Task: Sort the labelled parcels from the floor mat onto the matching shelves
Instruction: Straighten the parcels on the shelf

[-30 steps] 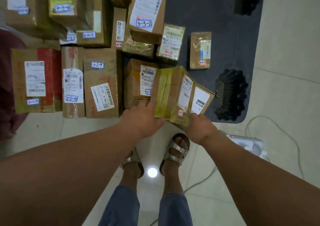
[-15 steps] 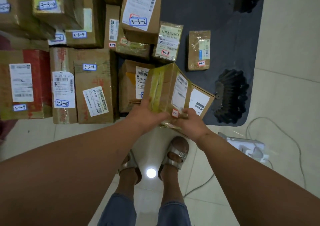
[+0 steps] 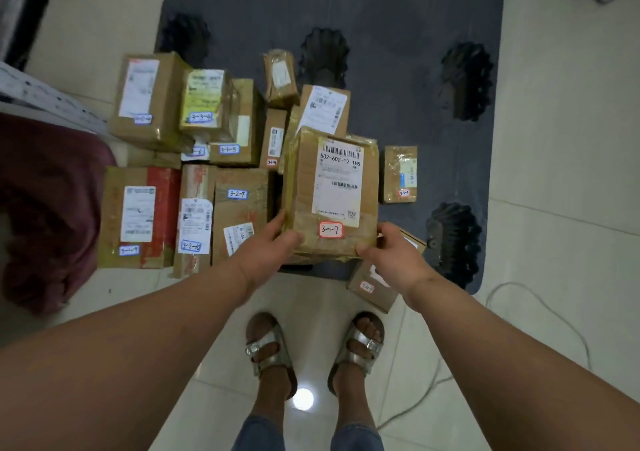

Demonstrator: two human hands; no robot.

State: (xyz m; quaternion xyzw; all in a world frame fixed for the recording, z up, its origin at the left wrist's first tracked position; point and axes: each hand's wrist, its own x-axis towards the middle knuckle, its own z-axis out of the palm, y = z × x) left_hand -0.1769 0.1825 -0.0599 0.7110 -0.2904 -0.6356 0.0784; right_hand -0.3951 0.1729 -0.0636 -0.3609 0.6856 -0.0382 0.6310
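Note:
I hold a brown cardboard parcel (image 3: 332, 194) up in front of me, label side up, with a red-edged tag reading 3-1-7. My left hand (image 3: 273, 242) grips its lower left corner and my right hand (image 3: 391, 253) grips its lower right corner. Under it, several more taped parcels lie on the dark floor mat (image 3: 398, 52), among them one tagged 3-2-9 (image 3: 239, 215), one tagged 3-2-10 (image 3: 194, 222) and a small one (image 3: 400, 173) to the right.
A small flat parcel (image 3: 372, 288) lies on the tiles by my right wrist. Black ridged objects (image 3: 453, 242) sit on the mat's right side. A dark red cloth bundle (image 3: 48, 208) is at the left. A white cable (image 3: 540, 312) runs over the tiles.
The parcel has been turned from tilted on edge to label side facing up, lifted higher, and my hands have shifted to its two lower corners. My view has moved back from the pile.

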